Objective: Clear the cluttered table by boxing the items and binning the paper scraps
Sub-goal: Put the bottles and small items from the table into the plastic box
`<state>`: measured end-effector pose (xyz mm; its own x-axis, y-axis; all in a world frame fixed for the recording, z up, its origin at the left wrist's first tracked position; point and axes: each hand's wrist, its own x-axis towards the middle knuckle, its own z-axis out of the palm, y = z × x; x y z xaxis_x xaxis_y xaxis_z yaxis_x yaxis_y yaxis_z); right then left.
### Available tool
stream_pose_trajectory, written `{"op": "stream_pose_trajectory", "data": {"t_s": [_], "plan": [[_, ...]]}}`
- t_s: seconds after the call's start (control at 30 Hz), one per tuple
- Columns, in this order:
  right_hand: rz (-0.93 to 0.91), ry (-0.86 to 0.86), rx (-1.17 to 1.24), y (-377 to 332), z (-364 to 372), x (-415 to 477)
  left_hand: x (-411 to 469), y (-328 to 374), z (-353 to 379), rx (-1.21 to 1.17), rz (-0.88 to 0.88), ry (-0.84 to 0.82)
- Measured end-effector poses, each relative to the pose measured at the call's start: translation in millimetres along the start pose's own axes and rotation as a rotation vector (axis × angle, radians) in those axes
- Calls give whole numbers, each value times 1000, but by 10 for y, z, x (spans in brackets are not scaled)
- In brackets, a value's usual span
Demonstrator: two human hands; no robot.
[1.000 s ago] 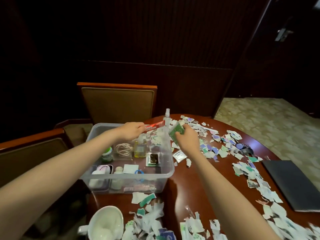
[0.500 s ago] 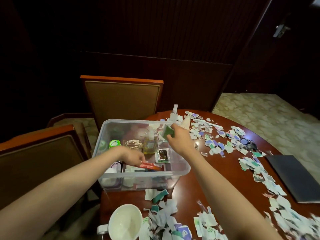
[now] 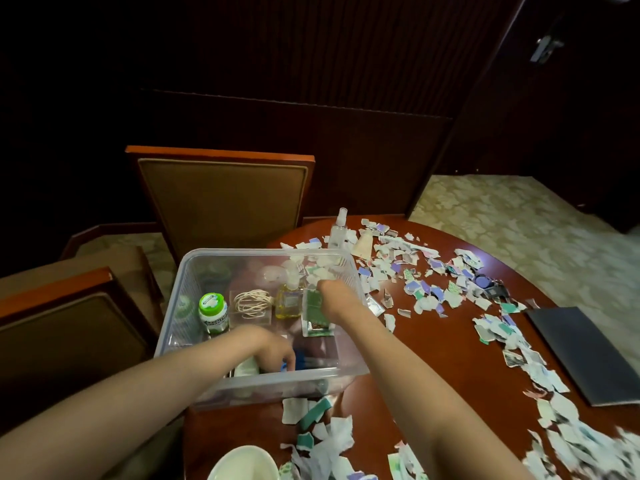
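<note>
We pinch the green packet (image 3: 312, 305), long axis front-back, in the box (image 3: 242, 251) just left of our right hand (image 3: 334, 299); left hand (image 3: 270, 346) grip hidden.

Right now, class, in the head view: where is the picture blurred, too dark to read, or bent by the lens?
Head view: paper scraps at lower right smear with motion blur; the left hand is soft; the wall behind the chair is nearly black; the door frame leans under the wide lens.

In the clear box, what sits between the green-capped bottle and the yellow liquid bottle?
A coil of pale cord lies between the green-capped bottle and the yellow liquid bottle, on the floor of the clear box; the head view shows it.
</note>
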<state>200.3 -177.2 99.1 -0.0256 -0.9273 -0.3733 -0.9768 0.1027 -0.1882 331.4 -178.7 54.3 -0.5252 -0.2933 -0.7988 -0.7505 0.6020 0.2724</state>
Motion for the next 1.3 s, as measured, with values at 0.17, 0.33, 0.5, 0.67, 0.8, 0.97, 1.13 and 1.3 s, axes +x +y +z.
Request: {"op": "stream_pose_trajectory", "data": {"t_s": [0.17, 0.33, 0.5, 0.67, 0.8, 0.97, 1.13, 1.3], "plan": [[66, -61, -29, -17, 137, 155, -93, -79, -171, -93, -15, 65], [81, -102, -86, -57, 178, 276, -118, -203, -296, -156, 1, 83], [52, 21, -160, -72, 180, 319, -124, -205, -307, -158, -9, 89], [38, 66, -277, -78, 231, 311, -137, -204, -351, -164, -17, 79], [-6, 101, -362, -55, 154, 254, -168, -184, -398, -167, -24, 90], [-34, 107, -323, -40, 53, 184, -271, -104, -481, -178, -1, 138], [-51, 202, -190, -25, -157, 123, -413, -26, -699, -223, 24, 183], [25, 328, 136, 60, -461, 81, -522, 59, -969, -343, 87, 375]]}}
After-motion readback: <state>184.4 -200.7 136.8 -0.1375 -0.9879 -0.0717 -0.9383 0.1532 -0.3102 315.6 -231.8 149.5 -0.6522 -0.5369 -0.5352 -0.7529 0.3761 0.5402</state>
